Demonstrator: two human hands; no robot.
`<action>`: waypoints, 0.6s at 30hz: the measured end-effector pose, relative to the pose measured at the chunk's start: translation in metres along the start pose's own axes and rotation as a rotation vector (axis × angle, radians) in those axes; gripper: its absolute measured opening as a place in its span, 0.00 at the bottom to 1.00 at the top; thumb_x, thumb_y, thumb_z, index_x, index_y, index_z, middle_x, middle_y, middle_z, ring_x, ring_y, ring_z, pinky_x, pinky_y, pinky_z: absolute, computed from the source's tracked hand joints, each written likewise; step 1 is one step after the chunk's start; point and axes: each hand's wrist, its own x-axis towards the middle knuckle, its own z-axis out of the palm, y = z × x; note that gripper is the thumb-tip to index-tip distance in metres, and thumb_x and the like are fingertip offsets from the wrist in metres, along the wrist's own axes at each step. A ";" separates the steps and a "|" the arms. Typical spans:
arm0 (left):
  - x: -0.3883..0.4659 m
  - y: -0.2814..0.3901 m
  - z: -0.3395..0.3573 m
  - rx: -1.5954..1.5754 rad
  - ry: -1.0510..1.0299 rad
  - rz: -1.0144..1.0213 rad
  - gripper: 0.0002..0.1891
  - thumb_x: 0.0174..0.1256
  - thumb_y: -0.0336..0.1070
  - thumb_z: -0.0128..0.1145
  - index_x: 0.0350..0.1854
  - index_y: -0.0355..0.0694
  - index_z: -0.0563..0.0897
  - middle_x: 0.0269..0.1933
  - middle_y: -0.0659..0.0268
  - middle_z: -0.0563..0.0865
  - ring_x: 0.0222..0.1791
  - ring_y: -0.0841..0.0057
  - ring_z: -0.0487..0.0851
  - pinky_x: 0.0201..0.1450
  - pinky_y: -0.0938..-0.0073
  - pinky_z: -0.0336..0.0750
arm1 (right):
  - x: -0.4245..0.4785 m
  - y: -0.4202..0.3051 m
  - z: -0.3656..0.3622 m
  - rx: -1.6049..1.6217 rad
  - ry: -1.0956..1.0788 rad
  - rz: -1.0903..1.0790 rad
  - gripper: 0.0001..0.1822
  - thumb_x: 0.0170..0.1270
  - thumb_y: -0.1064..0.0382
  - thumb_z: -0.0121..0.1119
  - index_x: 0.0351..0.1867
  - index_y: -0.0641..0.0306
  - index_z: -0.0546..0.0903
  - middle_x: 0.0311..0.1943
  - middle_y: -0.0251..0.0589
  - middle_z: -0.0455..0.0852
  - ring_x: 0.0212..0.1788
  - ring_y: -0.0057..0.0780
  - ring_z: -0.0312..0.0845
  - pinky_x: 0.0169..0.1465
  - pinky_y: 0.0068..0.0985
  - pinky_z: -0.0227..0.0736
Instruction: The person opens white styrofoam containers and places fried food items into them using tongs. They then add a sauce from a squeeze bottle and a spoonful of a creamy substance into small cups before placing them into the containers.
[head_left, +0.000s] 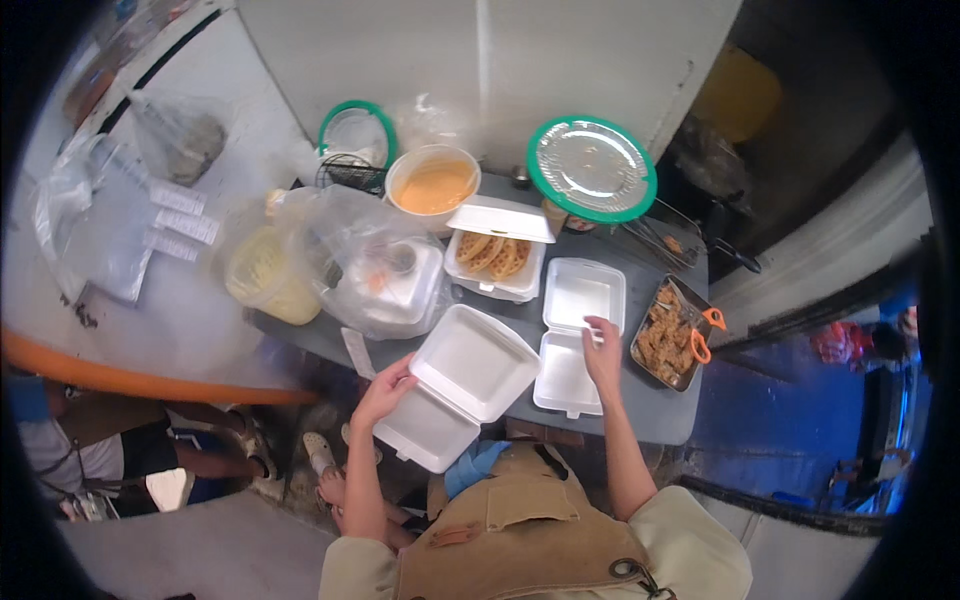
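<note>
My left hand (384, 391) grips the left edge of an open white foam clamshell container (474, 364), near its hinge, tilted over the table's front edge. My right hand (602, 352) is over a second open, empty foam clamshell (584, 294) lying on the grey table, fingers apart near the hinge; whether the fingertips touch it I cannot tell. Behind them stands a foam container (495, 286) with several waffle pieces (493, 255) inside and its lid raised. A metal tray of shredded or chopped cooked food (664, 337), with orange-handled utensils (701, 346), sits to the right.
A tub of orange sauce (433, 187), a green-rimmed round lid (592, 169), a plastic bag holding a foam box (394, 281) and a tub of pale yellow food (274, 277) stand around. Paper slips (180, 221) lie on the white surface at left. Other people are at lower left.
</note>
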 end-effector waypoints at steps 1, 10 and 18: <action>0.004 0.013 0.002 -0.006 -0.014 0.020 0.28 0.73 0.29 0.56 0.75 0.38 0.67 0.58 0.67 0.83 0.55 0.82 0.78 0.61 0.78 0.71 | -0.011 0.010 -0.013 0.012 0.002 0.066 0.13 0.66 0.61 0.64 0.51 0.57 0.84 0.45 0.39 0.83 0.46 0.29 0.80 0.48 0.28 0.77; 0.085 0.111 0.124 -0.141 -0.058 0.283 0.31 0.73 0.29 0.59 0.76 0.37 0.64 0.57 0.61 0.83 0.55 0.79 0.80 0.61 0.76 0.73 | -0.094 -0.070 -0.088 0.847 -0.447 0.257 0.35 0.74 0.60 0.58 0.76 0.59 0.56 0.59 0.46 0.75 0.61 0.33 0.73 0.63 0.32 0.72; 0.107 0.012 0.213 0.555 0.081 0.202 0.34 0.67 0.38 0.62 0.75 0.42 0.66 0.54 0.51 0.81 0.55 0.62 0.80 0.60 0.64 0.75 | -0.136 0.027 -0.146 0.459 0.301 0.451 0.26 0.76 0.62 0.54 0.70 0.69 0.65 0.62 0.45 0.77 0.60 0.27 0.74 0.62 0.25 0.70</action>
